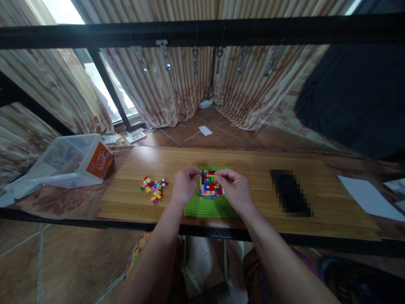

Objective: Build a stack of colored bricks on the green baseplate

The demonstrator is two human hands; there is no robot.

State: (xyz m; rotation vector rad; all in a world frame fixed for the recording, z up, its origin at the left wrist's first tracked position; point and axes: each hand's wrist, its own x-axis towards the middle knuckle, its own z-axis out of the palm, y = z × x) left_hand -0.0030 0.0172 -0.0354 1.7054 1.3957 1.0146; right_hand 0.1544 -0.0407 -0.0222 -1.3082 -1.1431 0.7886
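Note:
A green studded baseplate lies near the front edge of the wooden board, carrying a low block of multicoloured toy bricks. My left hand is at the block's left side, its fingers closed together by the far left corner. On the other side, my right hand reaches over the block's right edge with thumb and forefinger pinched near the far right corner. Whatever the fingertips hold, if anything, is too small to make out. Left of my left hand is a loose pile of coloured bricks.
A clear plastic bin with an orange label stands at the left. A pixelated dark object lies on the wooden board to the right, with white paper beyond it. A black bar with hanging clips crosses above.

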